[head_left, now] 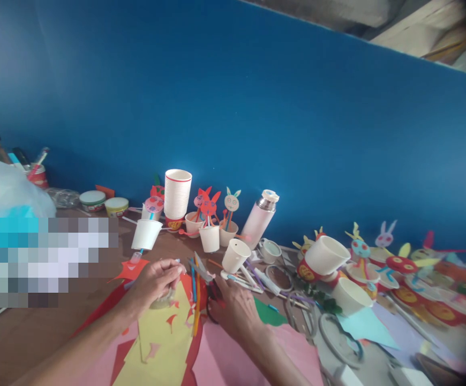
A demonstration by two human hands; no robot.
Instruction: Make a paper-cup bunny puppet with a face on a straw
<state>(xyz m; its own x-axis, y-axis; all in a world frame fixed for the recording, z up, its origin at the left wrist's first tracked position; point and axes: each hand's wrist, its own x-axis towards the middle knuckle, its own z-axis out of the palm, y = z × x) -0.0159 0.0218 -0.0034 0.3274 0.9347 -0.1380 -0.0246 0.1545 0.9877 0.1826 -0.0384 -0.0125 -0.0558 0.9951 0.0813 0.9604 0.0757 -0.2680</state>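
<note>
**Scissors aimed at eleven o'clock over the craft paper**

From where I stand, twelve o'clock being the wall side, the scissors (203,269) are at the middle of the work, in the right hand (236,304). Their long axis runs from about five to eleven o'clock, handles near the person, points away, blades slightly parted. The right hand's fingers are closed around the handles.

Between eight and nine, the left hand (164,277) makes a narrow pinch; I can't tell what, if anything, is in it. Just beside the blades lies an orange stick (197,308).

Yellow paper (160,370) spreads at seven, with a red scrap (171,323) on it, and pink paper (225,356) at five. A white cup (235,260) leans between two and three. Further out come a stack of cups (177,198) at eleven, a red long-eared figure (209,208) at twelve and a tilted flask (257,222) between one and two. Behind rises the blue wall (233,107).
</note>
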